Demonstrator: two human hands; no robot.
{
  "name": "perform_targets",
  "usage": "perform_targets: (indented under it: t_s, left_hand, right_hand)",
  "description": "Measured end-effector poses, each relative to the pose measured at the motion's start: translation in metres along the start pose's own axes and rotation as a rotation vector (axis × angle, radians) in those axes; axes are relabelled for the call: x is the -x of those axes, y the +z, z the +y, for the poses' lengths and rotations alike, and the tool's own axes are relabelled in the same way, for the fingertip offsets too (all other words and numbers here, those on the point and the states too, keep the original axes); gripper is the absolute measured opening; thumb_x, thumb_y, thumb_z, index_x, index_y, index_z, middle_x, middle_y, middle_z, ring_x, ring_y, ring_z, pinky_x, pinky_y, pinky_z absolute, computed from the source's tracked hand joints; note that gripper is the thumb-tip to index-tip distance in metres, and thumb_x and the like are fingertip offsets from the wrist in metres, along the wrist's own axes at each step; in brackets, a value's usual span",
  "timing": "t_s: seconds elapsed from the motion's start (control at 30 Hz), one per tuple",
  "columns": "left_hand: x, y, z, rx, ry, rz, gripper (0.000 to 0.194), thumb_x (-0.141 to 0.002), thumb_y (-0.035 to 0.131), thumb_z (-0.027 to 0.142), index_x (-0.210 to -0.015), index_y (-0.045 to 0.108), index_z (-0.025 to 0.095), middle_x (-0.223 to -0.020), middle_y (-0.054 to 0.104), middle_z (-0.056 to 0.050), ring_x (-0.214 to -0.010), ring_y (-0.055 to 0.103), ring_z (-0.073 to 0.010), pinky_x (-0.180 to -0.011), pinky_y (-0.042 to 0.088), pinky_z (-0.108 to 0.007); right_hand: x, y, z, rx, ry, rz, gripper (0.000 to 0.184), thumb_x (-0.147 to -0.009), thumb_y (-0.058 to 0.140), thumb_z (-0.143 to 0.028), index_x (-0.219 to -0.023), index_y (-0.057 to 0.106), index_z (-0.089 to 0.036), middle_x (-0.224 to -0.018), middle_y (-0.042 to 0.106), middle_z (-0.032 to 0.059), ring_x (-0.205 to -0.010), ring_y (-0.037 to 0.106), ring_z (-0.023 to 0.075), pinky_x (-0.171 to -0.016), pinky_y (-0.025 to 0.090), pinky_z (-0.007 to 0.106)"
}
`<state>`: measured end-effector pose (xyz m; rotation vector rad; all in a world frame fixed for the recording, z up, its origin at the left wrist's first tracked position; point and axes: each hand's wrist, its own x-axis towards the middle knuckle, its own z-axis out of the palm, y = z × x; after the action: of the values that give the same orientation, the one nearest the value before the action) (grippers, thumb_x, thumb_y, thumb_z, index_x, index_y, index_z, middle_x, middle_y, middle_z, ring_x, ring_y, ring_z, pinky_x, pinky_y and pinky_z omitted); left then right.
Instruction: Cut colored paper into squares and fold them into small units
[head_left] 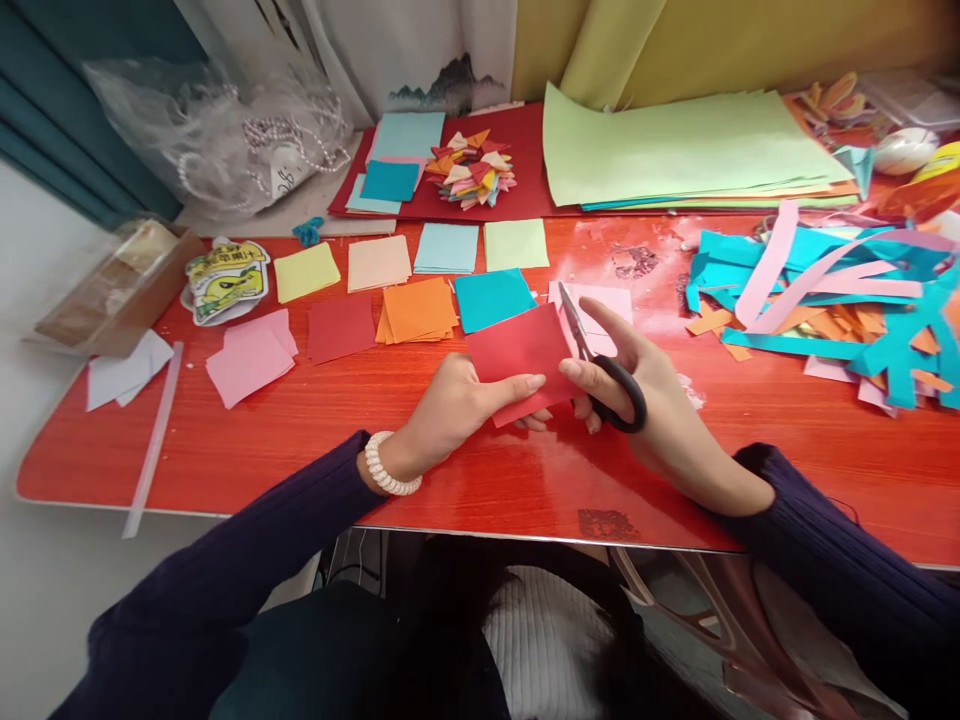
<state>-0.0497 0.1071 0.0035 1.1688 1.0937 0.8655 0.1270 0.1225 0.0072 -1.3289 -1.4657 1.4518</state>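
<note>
Between thumb and fingers, my left hand grips a sheet of red paper above the table. My right hand is closed round the black handles of a pair of scissors, its index finger stretched along them. The scissor blades lie at the right edge of the red paper and point away from me; whether paper sits between them I cannot tell. Just behind are a blue paper square and a pale pink square, both partly covered. Left of these lie orange squares and a dark red square.
A heap of paper offcuts lies on the right of the red table. Large green sheets and a folded paper ornament are at the back. Pink squares, a ruler-like strip and a box occupy the left.
</note>
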Motion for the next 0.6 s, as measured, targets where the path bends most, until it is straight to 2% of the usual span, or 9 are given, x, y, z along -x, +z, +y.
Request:
perform_targets:
  t_s: [0.1, 0.2, 0.27, 0.33, 0.47, 0.53, 0.6]
  left_hand:
    - [-0.003, -0.004, 0.002, 0.022, -0.008, 0.051, 0.028, -0.074, 0.065, 0.037, -0.065, 0.068, 0.011, -0.064, 0.07, -0.007, -0.06, 0.066, -0.0169, -0.065, 0.055, -0.027]
    - [-0.007, -0.01, 0.005, 0.022, 0.029, 0.091, 0.03, -0.073, 0.066, 0.037, -0.06, 0.066, 0.01, -0.061, 0.069, -0.007, -0.057, 0.065, -0.0154, -0.061, 0.055, -0.026]
    - [-0.009, -0.016, 0.009, 0.021, 0.063, 0.113, 0.029, -0.073, 0.067, 0.036, -0.06, 0.065, 0.01, -0.061, 0.069, -0.007, -0.055, 0.064, -0.0147, -0.058, 0.054, -0.025]
    - [-0.011, -0.022, 0.013, 0.005, 0.082, 0.148, 0.028, -0.072, 0.067, 0.035, -0.06, 0.065, 0.01, -0.06, 0.068, -0.006, -0.054, 0.064, -0.0144, -0.057, 0.053, -0.024]
    - [-0.011, -0.041, 0.022, -0.072, 0.054, 0.174, 0.021, -0.07, 0.07, 0.032, -0.062, 0.065, 0.013, -0.056, 0.066, -0.003, -0.053, 0.062, -0.013, -0.056, 0.052, -0.023]
    - [-0.009, -0.053, 0.026, -0.174, -0.026, 0.098, 0.021, -0.07, 0.069, 0.033, -0.062, 0.064, 0.014, -0.051, 0.063, -0.002, -0.049, 0.059, -0.0119, -0.052, 0.049, -0.021]
    - [-0.008, -0.064, 0.028, -0.318, -0.155, -0.055, 0.025, -0.07, 0.068, 0.036, -0.059, 0.062, 0.014, -0.049, 0.061, -0.003, -0.046, 0.056, -0.0115, -0.047, 0.045, -0.021]
  right_hand:
    - [-0.001, -0.015, -0.002, 0.016, -0.12, 0.125, 0.07, -0.077, 0.061, -0.045, -0.136, 0.029, -0.024, -0.061, 0.053, -0.0029, -0.048, 0.049, 0.0133, -0.046, 0.04, 0.027]
    - [0.005, -0.033, -0.005, 0.181, -0.236, 0.232, 0.063, -0.074, 0.066, -0.042, -0.127, 0.036, -0.025, -0.067, 0.054, -0.0008, -0.06, 0.054, 0.0163, -0.054, 0.043, 0.03]
    - [0.014, -0.04, -0.004, 0.356, -0.26, 0.164, 0.055, -0.072, 0.067, -0.04, -0.118, 0.041, -0.025, -0.069, 0.055, 0.0006, -0.064, 0.056, 0.0182, -0.057, 0.045, 0.031]
    - [0.025, -0.041, 0.002, 0.547, -0.255, 0.044, 0.046, -0.074, 0.065, -0.039, -0.112, 0.045, -0.024, -0.075, 0.058, 0.0028, -0.069, 0.058, 0.0196, -0.059, 0.047, 0.032]
    - [0.043, -0.037, 0.013, 0.854, -0.329, -0.211, 0.039, -0.079, 0.059, -0.035, -0.115, 0.049, -0.024, -0.109, 0.058, 0.0084, -0.094, 0.06, 0.0228, -0.074, 0.05, 0.034]
    - [0.044, -0.039, 0.01, 0.951, -0.401, -0.287, 0.037, -0.081, 0.056, -0.037, -0.116, 0.054, -0.025, -0.116, 0.056, 0.0085, -0.099, 0.058, 0.0244, -0.079, 0.05, 0.037]
    - [0.037, -0.044, 0.0, 1.027, -0.441, -0.254, 0.033, -0.083, 0.052, -0.043, -0.109, 0.06, -0.026, -0.112, 0.059, 0.0087, -0.098, 0.058, 0.0269, -0.081, 0.049, 0.041]
